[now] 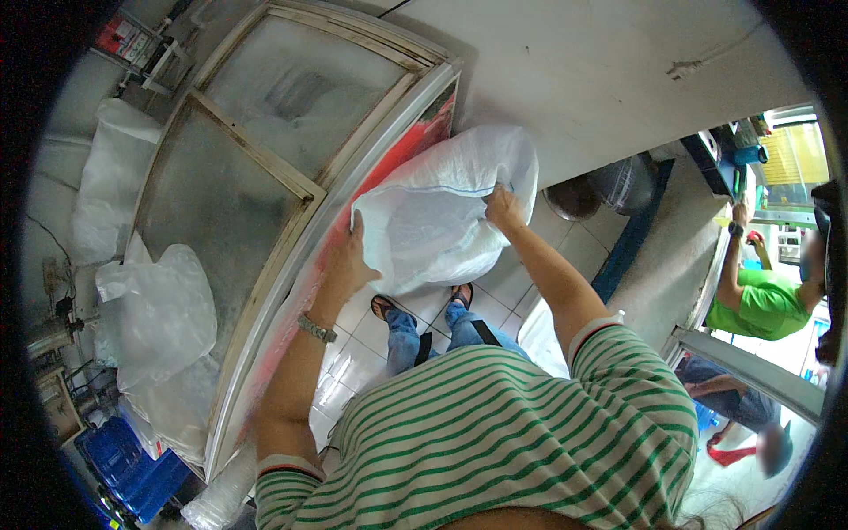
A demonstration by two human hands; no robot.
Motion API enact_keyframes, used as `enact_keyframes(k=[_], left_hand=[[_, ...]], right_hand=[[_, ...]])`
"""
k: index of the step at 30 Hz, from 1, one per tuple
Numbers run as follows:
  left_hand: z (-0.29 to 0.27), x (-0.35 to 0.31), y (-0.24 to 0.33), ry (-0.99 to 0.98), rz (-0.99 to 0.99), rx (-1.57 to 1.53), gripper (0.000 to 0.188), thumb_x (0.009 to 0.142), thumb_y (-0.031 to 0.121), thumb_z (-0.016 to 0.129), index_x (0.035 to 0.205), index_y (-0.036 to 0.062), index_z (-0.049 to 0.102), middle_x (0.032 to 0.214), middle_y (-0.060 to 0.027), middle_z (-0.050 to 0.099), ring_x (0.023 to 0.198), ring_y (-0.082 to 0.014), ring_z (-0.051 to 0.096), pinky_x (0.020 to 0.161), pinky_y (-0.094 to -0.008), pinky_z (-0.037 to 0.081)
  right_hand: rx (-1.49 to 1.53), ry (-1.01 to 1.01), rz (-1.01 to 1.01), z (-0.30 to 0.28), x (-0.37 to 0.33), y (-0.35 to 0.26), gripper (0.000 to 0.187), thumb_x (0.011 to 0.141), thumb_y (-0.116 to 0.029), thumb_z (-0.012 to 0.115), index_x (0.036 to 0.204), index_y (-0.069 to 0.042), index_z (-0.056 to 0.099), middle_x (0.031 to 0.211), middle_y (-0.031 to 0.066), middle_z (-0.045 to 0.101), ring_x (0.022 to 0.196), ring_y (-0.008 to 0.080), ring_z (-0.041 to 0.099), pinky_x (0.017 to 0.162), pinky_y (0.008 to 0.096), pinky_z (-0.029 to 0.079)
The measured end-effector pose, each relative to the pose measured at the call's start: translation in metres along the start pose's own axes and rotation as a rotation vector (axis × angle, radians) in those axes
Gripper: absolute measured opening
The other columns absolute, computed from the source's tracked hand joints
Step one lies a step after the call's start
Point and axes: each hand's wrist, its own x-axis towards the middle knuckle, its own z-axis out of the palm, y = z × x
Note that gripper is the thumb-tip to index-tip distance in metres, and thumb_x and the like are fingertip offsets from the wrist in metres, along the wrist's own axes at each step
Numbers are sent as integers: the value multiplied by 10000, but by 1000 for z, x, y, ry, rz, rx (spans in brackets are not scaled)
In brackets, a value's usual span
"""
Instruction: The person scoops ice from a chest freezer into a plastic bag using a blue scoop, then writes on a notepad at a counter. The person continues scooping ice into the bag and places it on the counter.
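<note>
A big white sack (433, 231) stands on the floor in front of my feet, its mouth gaping toward me. My right hand (505, 210) grips the rim on the far right side, fingers closed over the edge. At the left rim is my left hand (350, 263), with fingers stretched along the sack's edge and the thumb spread apart. Its fingertips touch the sack and are partly hidden against it. Inside, the sack looks pale, and I cannot make out any contents.
A chest freezer (305, 199) with frosted sliding glass lids runs along my left. Clear plastic bags (168, 305) lie on it, and a blue container (132, 468) sits at lower left. Dark round objects (623, 184) rest by the wall. Two people work beyond the opening at right.
</note>
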Motion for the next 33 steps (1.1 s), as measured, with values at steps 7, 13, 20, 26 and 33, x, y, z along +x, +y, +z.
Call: enact_keyframes(k=[7,13,20,26,33], left_hand=[[5,17,13,109,49,-278,916,631,-42,594,1453,-14,192,1482,-262,255,1332,-385,345,1051,-404,371],[1,11,-11,122,-81,-174,755,669,-30,592,1383,-43,344,1456,-238,323,1248,-374,458,984,-408,443],[4,-8,9,38,-164,-236,731,651,-15,608,1337,-82,365,1492,-251,239,1100,-406,561,780,-404,540],[7,-12,-5,78,-42,-318,853,652,-43,592,1424,-58,231,1465,-303,251,1274,-425,413,991,-429,437],[-6,4,-4,172,-41,-528,914,660,-16,599,1456,-48,151,1425,-327,311,1308,-413,378,1095,-404,318]], right_hand=[[-123,-128,126,49,62,-43,261,794,-163,605,1036,-64,613,1012,116,664,924,271,680,760,395,558],[-47,-408,-28,48,23,-55,423,735,-130,627,1134,-21,537,974,167,678,895,292,681,753,396,552],[-124,-605,-418,80,24,-70,454,777,-166,622,1182,5,512,1060,171,657,983,309,654,785,406,538],[-4,-765,-359,118,-16,-73,370,905,-209,367,1212,-66,515,1171,209,601,1054,303,616,848,433,513],[138,-890,-662,100,-34,-109,398,919,-261,396,1214,-28,527,1073,209,627,1000,338,616,899,447,471]])
